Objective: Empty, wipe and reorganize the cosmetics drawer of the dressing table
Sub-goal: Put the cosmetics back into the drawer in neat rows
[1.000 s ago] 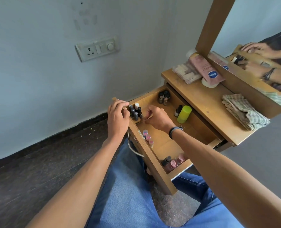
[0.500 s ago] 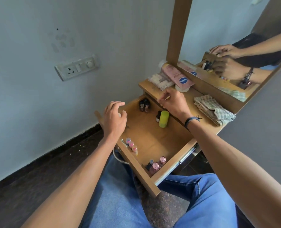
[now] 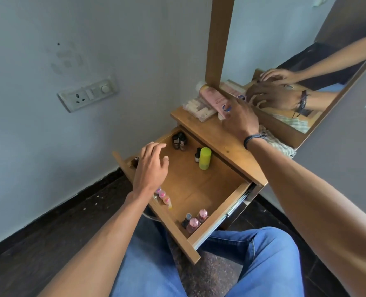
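Note:
The wooden drawer (image 3: 218,209) stands pulled out over my lap. Inside it are a lime-green bottle (image 3: 205,158), two dark bottles (image 3: 179,141) in the far corner, pink-capped bottles (image 3: 196,221) in the near right corner and small pink vials (image 3: 163,197) along the front wall. My left hand (image 3: 151,168) hovers over the drawer's left corner with relaxed fingers, holding nothing; a dark small bottle (image 3: 136,161) shows beside it. My right hand (image 3: 239,116) reaches over the tabletop (image 3: 207,133) with spread fingers at the lying pink lotion bottle (image 3: 212,96).
A clear packet of small tubes (image 3: 197,108) lies beside the lotion bottle. A checked cloth (image 3: 272,139) sits on the tabletop behind my right wrist. The mirror (image 3: 295,67) rises behind. A wall socket (image 3: 87,95) is on the left wall. My jeans-clad legs are under the drawer.
My right hand left the drawer and moved up over the tabletop to the pink lotion bottle. My left hand lifted off the cluster of small dark bottles at the drawer's left corner.

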